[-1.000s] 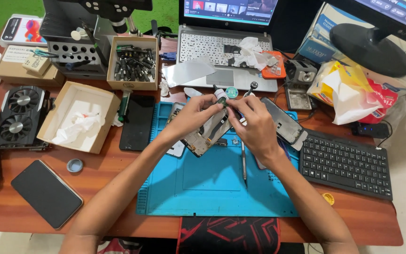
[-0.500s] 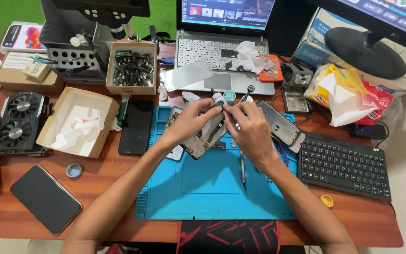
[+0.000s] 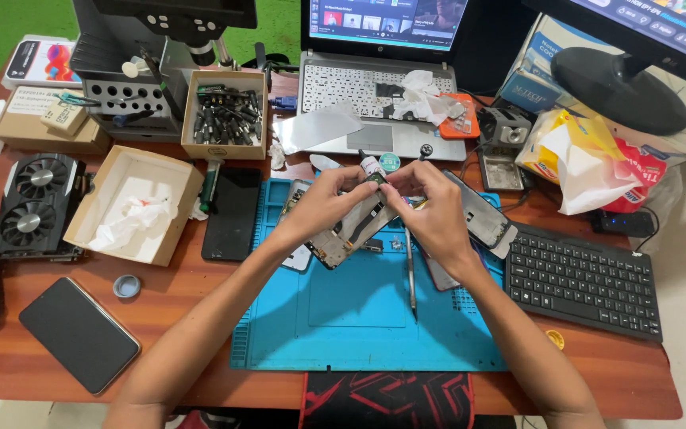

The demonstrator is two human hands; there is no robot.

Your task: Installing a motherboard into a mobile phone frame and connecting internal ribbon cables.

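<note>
My left hand [image 3: 325, 202] and my right hand [image 3: 429, 205] meet over a blue work mat [image 3: 359, 314], both gripping an opened phone body [image 3: 351, 234] tilted up off the mat. The fingertips of both hands pinch at its upper end, next to a small white bottle [image 3: 371, 166]. A thin metal tool [image 3: 410, 274] lies on the mat just below my right hand. A phone screen panel [image 3: 482, 214] lies to the right of my right hand, partly hidden by it.
A black keyboard [image 3: 589, 278] sits at right, a laptop [image 3: 375, 87] behind the mat. Left of the mat lie a black phone [image 3: 232, 214], an open cardboard box [image 3: 132, 206], a graphics card [image 3: 33, 206] and another phone [image 3: 77, 334]. A box of bits [image 3: 224, 115] stands behind.
Both hands stay on the phone body, with only small finger shifts at its upper end. The view has shifted slightly.
</note>
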